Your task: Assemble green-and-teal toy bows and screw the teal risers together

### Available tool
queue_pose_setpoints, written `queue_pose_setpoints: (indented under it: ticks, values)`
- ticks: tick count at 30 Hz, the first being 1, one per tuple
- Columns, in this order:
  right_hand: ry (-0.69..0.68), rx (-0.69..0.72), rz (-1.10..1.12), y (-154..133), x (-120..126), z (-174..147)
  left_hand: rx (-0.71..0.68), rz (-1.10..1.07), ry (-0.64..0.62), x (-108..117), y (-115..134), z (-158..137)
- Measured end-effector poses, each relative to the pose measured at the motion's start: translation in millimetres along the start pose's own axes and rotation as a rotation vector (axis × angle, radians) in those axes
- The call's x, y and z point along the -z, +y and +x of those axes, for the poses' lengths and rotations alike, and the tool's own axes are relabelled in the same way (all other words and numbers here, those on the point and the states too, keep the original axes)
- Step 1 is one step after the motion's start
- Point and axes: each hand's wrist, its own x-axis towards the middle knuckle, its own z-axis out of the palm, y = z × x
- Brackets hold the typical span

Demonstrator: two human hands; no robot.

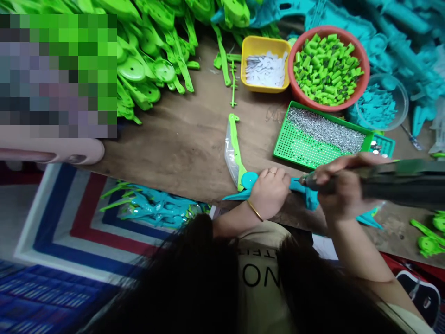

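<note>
My left hand, wearing a ring and a gold bracelet, presses down on a long teal plastic part along the table's front edge. A teal disc shows beside its fingers. My right hand is wrapped round a dark electric screwdriver lying nearly level. The tool's tip points left and meets the teal part close to my left fingers; whether a screw sits there is too small to tell. A curved green piece with a clear film-like blade lies just beyond the disc, its lower end touching the teal part.
A green basket of small metal screws stands ahead. Behind it are a red bowl of green pieces, a yellow tub of white strips and a clear tub of teal bits. Green parts and teal parts pile at the back.
</note>
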Motion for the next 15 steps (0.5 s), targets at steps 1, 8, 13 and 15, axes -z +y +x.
queue_pose_setpoints:
  ticks: [1, 8, 13, 15]
  values:
    - [0.048, 0.098, 0.018, 1, -4, 9, 0.010, 0.006, -0.007, 2, -3, -2]
    - [0.159, 0.184, -0.058, 51, -13, 30, 0.052, 0.021, -0.047, 6, -11, -7]
    - [0.171, 0.200, -0.034, 60, -14, 24, 0.039, 0.016, -0.011, 3, -13, -7]
    - [0.156, 0.186, -0.036, 57, -14, 25, 0.041, 0.029, -0.016, 4, -12, -8]
